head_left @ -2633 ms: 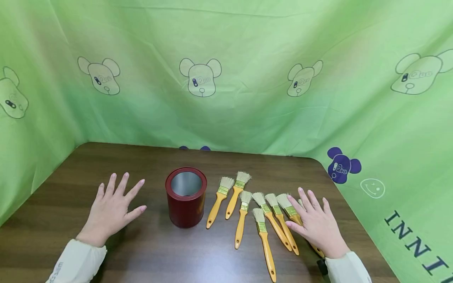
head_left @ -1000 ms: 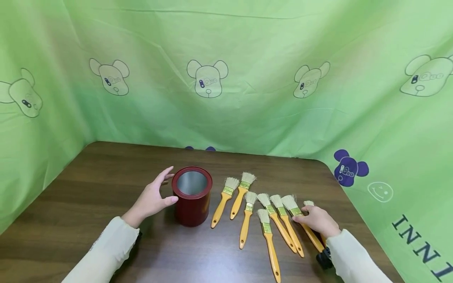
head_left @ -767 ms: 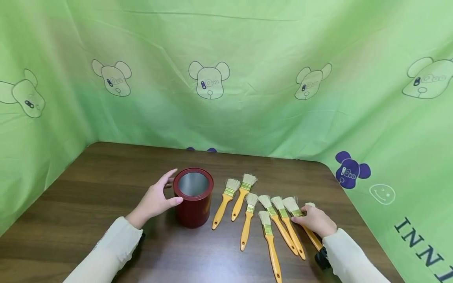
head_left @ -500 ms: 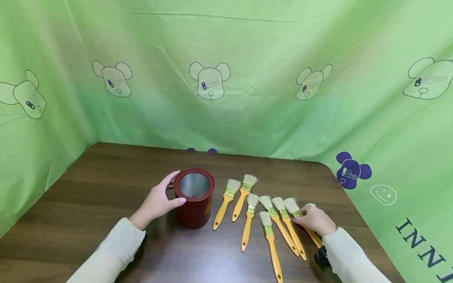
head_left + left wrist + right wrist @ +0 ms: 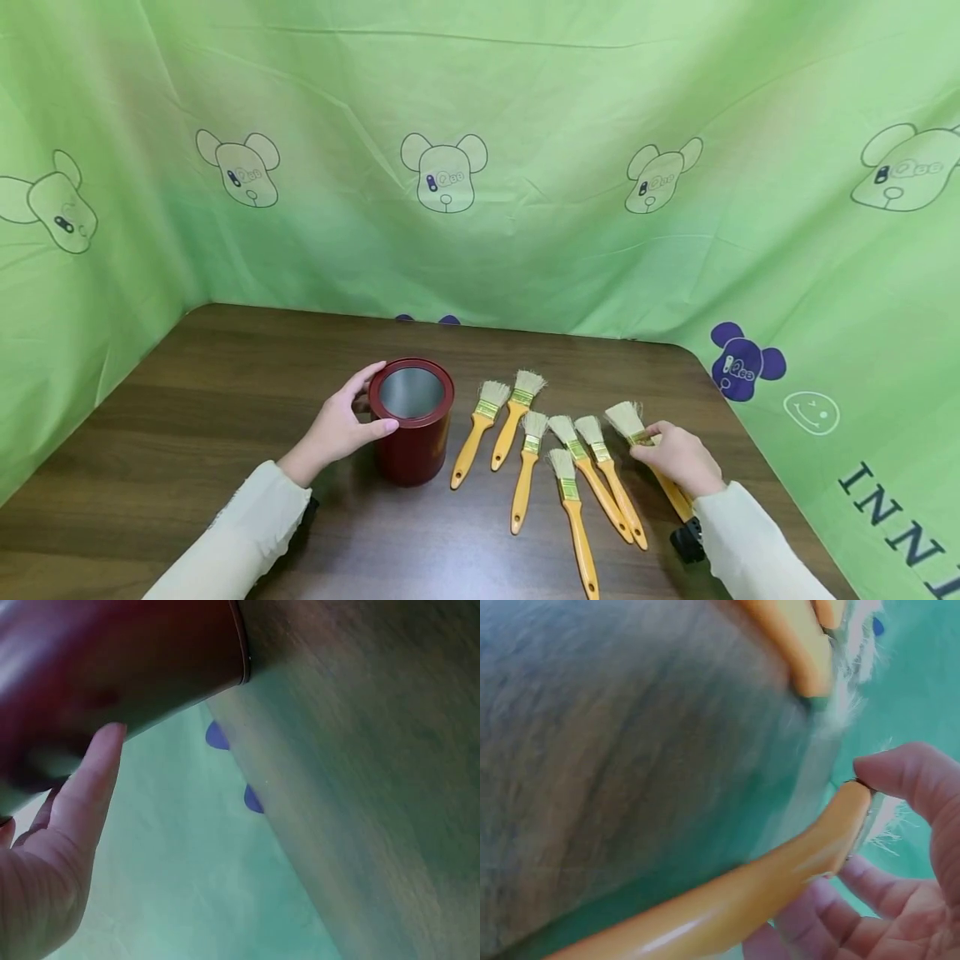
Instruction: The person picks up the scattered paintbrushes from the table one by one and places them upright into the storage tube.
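In the head view my left hand (image 5: pixel 337 433) holds a dark red canister (image 5: pixel 408 454) by its left side, thumb at the front rim and fingers behind. The canister stands upright with an open top and grey inside. In the left wrist view a finger (image 5: pixel 97 772) lies against the canister wall (image 5: pixel 150 660). My right hand (image 5: pixel 681 460) pinches a wide paintbrush (image 5: pixel 625 419) near its metal band. Between thumb (image 5: pixel 907 772) and fingers, the paintbrush's orange handle (image 5: pixel 727 900) shows in the right wrist view. Another brush at far right is hidden by this hand.
Several more orange-handled paintbrushes lie between the hands, among them a pair by the canister (image 5: pixel 469 446) and one nearest the front (image 5: pixel 577 533). They rest on the brown wooden table (image 5: pixel 247 367). Green printed cloth (image 5: pixel 525 250) hangs behind and at both sides.
My left hand has gone from flat over the table to the canister. My right hand has come to the wide paintbrush and shifted it up and right, apart from its neighbour.
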`<state>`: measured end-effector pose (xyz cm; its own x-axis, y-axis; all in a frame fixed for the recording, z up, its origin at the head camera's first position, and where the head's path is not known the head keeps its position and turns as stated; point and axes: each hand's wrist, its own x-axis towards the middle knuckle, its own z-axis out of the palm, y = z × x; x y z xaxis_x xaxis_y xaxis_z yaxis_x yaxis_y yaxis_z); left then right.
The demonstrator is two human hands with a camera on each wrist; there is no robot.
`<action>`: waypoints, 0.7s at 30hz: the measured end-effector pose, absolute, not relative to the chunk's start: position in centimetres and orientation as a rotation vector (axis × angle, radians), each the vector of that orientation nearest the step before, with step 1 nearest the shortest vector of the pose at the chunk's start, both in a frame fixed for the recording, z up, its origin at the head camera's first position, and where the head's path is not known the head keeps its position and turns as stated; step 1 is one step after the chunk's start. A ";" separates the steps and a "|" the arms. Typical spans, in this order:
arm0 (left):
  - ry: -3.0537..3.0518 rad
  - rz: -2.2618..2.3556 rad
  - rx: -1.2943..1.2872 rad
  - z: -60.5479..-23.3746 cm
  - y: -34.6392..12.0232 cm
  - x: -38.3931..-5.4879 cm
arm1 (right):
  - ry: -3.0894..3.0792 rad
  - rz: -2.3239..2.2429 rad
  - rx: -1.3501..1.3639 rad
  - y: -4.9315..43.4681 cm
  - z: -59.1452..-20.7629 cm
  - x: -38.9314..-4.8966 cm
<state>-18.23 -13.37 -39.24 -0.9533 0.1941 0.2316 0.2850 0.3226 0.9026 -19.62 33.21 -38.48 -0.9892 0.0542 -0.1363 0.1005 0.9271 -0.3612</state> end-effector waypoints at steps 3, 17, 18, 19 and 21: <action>-2.474 -1.757 -0.461 -39.2 -13.4 -18.2 | 2.970 -0.634 0.134 33.2 -38.1 -19.6; -2.420 -1.882 -0.374 -39.2 -12.9 -17.6 | 2.962 -1.256 0.017 30.3 -34.8 -19.5; -2.416 -1.885 -0.370 -39.2 -12.9 -17.6 | 2.954 -1.305 -0.001 30.0 -34.6 -19.5; -2.414 -1.886 -0.371 -39.2 -12.9 -17.6 | 2.949 -1.345 -0.018 29.6 -34.4 -19.4; -2.407 -1.889 -0.371 -39.3 -12.9 -17.6 | 2.939 -1.429 -0.056 28.9 -34.0 -19.4</action>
